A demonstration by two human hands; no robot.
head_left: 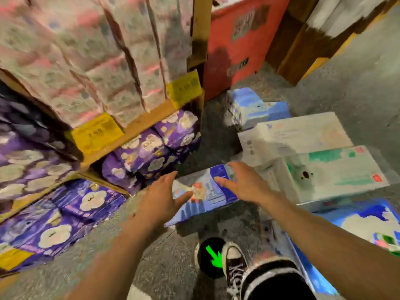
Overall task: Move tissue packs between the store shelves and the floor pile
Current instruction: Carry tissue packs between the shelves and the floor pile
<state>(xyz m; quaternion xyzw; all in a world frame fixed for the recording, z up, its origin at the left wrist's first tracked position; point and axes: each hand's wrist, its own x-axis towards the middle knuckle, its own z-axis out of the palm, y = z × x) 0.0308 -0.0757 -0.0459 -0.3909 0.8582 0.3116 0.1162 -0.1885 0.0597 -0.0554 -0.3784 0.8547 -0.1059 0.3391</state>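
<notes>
The left hand (164, 197) and the right hand (245, 185), fingers spread wide, touch a glossy blue rectangular tissue pack (208, 194) on the speckled grey floor (168, 258) beside wooden shelves (140, 124).

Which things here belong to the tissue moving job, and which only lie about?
Job: blue plastic tissue pack on the floor; purple tissue packs on the shelf; left hand; right hand.
Lying about: big red box; pale cardboard box with green print.

Both bare forearms (121, 245) are stretched forward and down, the left grip (164, 192) and the right grip (245, 185) being held palm-down near each other with fingers spread and loosely straightened.
</notes>
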